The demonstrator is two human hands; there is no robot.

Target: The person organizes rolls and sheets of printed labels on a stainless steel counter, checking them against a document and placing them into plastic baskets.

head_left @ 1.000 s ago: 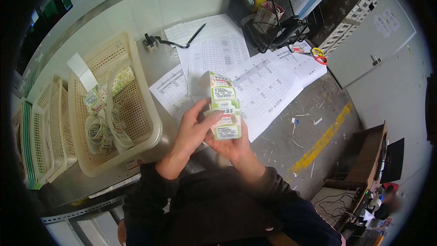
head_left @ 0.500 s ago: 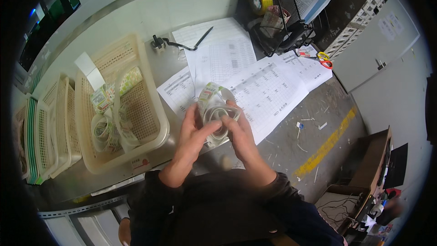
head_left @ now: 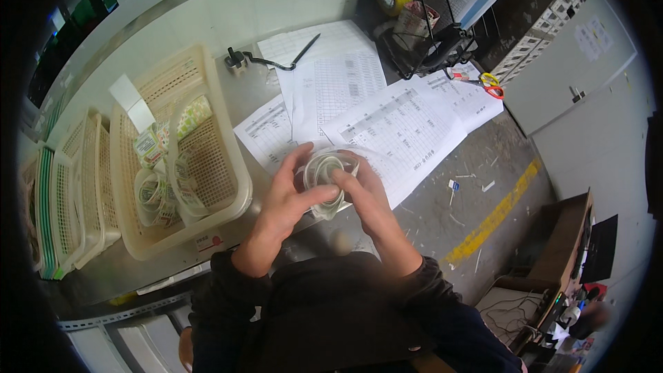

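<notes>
Right of the basket [head_left: 242, 179], the left hand [head_left: 282, 199] and right hand [head_left: 373, 202] jointly hold a loosely coiled label strip [head_left: 324, 166]. Apparent step: coiling. Next move likely calls for aligning the turns.

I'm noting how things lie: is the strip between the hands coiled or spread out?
Coiled: the strip shows nested, rounded loops between the left hand and right hand. Its tightness, I cannot tell.

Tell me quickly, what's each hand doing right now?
Left hand: closed on the left side of a coiled strip of labels.
Right hand: closed on the right side of the same coil.
</notes>
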